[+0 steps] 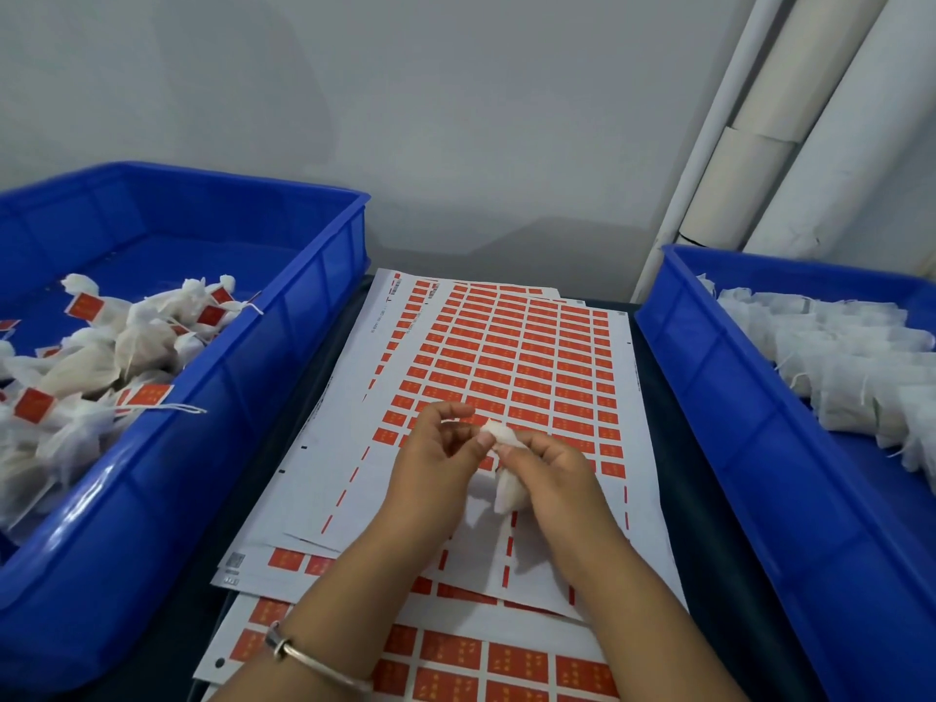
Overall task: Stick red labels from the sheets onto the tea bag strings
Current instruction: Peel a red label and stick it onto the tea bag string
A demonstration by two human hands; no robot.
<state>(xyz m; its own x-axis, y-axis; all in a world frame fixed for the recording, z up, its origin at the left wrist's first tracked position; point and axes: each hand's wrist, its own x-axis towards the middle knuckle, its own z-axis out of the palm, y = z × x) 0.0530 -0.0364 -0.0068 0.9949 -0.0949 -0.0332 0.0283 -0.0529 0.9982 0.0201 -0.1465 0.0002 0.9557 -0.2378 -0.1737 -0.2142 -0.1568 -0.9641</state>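
Both hands meet in the lower middle of the frame, above the label sheets (511, 367). The right hand (549, 473) has its fingers curled round a white tea bag (508, 491), the bag's body hanging below the fist and its gathered top (495, 431) poking out toward the other hand. The left hand (435, 456) pinches at that top with thumb and fingertips, the other fingers bent loosely. Whether a label or the string is between those fingertips I cannot tell; it is too small and blurred.

The sheets lie in an overlapping stack down the centre of the dark table (673, 448), rows of red labels filling the upper part, while the strip nearest the hands is mostly bare white backing.

At the left of the frame a blue bin (283, 316) holds tea bags with red labels (147, 395) already on their strings. At the right a second blue bin (709, 377) holds plain white bags (830, 357). A metal bangle (304, 656) sits on the left wrist at the bottom. White pipes (749, 144) run up the wall at the upper right.
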